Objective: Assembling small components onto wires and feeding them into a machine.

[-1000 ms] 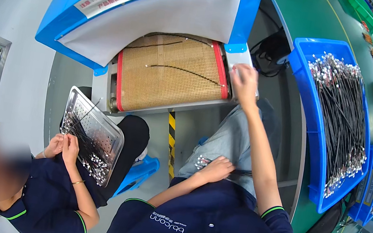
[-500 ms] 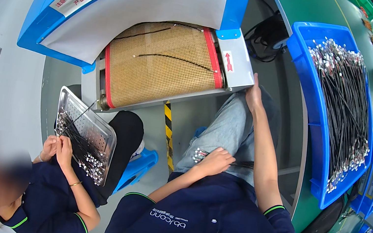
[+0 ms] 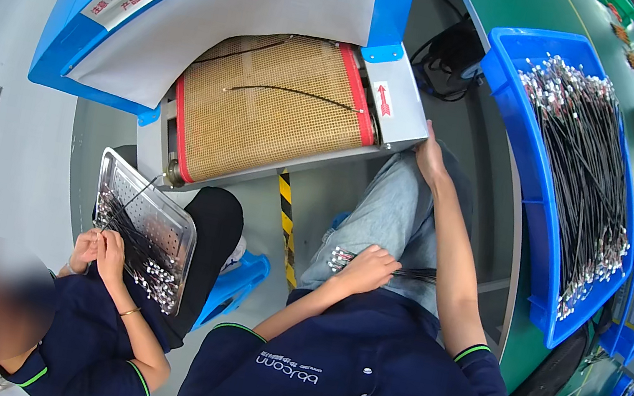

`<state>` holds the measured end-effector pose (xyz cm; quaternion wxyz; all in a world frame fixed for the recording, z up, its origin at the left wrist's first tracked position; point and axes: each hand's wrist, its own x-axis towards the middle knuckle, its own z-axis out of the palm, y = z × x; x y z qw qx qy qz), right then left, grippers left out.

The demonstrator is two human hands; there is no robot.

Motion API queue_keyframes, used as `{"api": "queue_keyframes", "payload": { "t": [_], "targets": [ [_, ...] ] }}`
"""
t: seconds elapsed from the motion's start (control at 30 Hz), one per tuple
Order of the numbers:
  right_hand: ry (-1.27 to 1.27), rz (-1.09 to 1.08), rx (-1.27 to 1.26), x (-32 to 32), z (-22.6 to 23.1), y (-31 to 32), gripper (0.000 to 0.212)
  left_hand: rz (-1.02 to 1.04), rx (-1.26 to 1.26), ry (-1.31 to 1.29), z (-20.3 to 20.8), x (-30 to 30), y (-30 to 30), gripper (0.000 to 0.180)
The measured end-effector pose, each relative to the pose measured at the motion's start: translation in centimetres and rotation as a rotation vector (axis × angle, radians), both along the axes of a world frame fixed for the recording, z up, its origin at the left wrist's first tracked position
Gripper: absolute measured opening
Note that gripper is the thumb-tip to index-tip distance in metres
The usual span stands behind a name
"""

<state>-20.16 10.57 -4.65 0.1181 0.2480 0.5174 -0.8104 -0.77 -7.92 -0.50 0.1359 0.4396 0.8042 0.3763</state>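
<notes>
My left hand (image 3: 368,271) is closed over a bundle of thin black cables (image 3: 415,274) on my lap; their white and red connector ends (image 3: 339,259) stick out on its left side. My right hand (image 3: 429,157) is held up against the near right corner of the conveyor oven's metal frame (image 3: 400,119), its visible fingers stretched out along the edge. On the tan mesh conveyor belt (image 3: 269,134), a single black cable (image 3: 293,93) lies crosswise. Another black cable (image 3: 242,56) lies farther back, close to the white curtain (image 3: 231,9).
A seated co-worker at left pinches a cable over a perforated metal tray (image 3: 182,218) of cables. At right, a blue bin (image 3: 547,277) packed with black cables stands on the green table (image 3: 527,15). Below are a blue stool (image 3: 237,290) and striped floor tape (image 3: 286,222).
Both my hands keep their places. The crosswise cable lies very slightly farther back on the belt, toward the curtain. The whole view has shifted a little.
</notes>
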Motion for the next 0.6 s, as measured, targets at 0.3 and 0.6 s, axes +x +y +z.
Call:
{"api": "queue_keyframes", "payload": {
  "t": [0.3,0.6],
  "targets": [
    [-0.01,-0.066,0.015,0.1,-1.4,2.1,0.063,-0.003,-0.016,0.02,-0.5,-0.2,2.5,0.021],
    [-0.003,0.05,0.155,1.0,-3.9,6.5,0.069,-0.039,-0.053,0.023,-1.8,0.0,6.8,0.025]
  ]
}}
